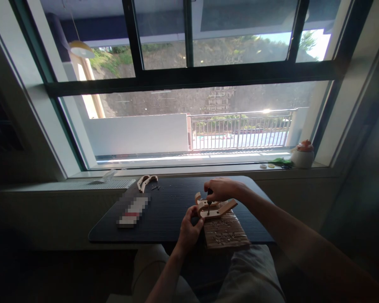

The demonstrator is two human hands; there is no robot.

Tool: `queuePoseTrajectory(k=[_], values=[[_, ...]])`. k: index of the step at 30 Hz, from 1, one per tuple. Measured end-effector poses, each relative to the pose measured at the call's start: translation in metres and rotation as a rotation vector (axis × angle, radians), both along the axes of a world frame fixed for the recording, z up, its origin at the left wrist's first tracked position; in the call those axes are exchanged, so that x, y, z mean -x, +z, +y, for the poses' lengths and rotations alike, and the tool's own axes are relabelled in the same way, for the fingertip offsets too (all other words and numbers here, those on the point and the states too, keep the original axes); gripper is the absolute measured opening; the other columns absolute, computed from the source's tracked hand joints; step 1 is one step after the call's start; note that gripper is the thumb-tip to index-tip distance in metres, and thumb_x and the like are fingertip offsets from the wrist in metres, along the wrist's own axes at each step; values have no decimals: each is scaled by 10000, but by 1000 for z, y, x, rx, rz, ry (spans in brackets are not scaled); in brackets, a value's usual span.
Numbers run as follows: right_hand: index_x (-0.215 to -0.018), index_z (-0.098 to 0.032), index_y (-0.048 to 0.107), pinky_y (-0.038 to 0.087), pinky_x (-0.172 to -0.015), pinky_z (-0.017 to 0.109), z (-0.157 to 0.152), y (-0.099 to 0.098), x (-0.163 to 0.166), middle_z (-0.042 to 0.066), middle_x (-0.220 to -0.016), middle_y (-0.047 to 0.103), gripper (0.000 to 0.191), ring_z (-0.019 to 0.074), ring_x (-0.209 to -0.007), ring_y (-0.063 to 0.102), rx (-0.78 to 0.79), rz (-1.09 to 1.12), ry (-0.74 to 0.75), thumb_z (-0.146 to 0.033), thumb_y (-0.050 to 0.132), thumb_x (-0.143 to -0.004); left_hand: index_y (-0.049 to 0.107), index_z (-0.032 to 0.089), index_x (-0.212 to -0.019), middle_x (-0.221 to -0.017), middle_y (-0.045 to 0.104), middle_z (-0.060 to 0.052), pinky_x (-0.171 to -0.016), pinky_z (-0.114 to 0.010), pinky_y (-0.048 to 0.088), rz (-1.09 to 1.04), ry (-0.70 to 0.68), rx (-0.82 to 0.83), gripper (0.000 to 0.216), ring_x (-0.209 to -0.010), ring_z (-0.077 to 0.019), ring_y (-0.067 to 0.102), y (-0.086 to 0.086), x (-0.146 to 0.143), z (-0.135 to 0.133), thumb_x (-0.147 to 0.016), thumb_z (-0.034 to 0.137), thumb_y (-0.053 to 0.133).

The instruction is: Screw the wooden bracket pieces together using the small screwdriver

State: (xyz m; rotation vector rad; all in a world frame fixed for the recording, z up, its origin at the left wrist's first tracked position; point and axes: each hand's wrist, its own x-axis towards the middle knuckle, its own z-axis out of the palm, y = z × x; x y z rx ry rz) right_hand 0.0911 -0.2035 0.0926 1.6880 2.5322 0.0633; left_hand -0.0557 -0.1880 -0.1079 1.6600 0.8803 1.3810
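A wooden board [225, 231] with many small dark marks lies at the table's front edge, partly over my lap. Across its far end rests a curved wooden hook piece [216, 212], with a second pale wooden piece just behind it. My right hand [219, 189] is closed around a screwdriver [209, 204], held upright with its shaft pointing down at the near hook piece. My left hand [190, 227] pinches the rounded left end of that piece and steadies it. Whether the screwdriver's tip sits in a screw is too small to tell.
Two more curved wooden pieces [147, 183] lie at the table's far left, with several screws [156, 187] beside them. A blurred-out flat item [134, 211] is on the left of the dark table [167, 214]. On the windowsill stands a white jar [303, 156].
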Motion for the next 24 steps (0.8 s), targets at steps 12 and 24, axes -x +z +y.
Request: queuePoseTrajectory(k=[12, 24], values=[[-946, -200, 640, 379, -619, 251, 3, -16, -2, 66, -916, 677, 256, 189, -810, 603, -43, 47, 21, -303, 487, -769, 535, 176, -1076, -1038, 636, -56, -902, -338, 443, 3, 32, -5, 360, -965, -187, 597, 4, -1, -2, -723, 202, 599], [-1010, -223, 629, 384, -609, 252, 8, -13, -6, 59, -935, 673, 334, 193, -811, 600, -56, 41, 14, -402, 510, -755, 521, 179, -1097, -1063, 631, -61, -913, -349, 438, -13, 31, 17, 389, -986, -192, 594, -1, 0, 0, -719, 213, 606]])
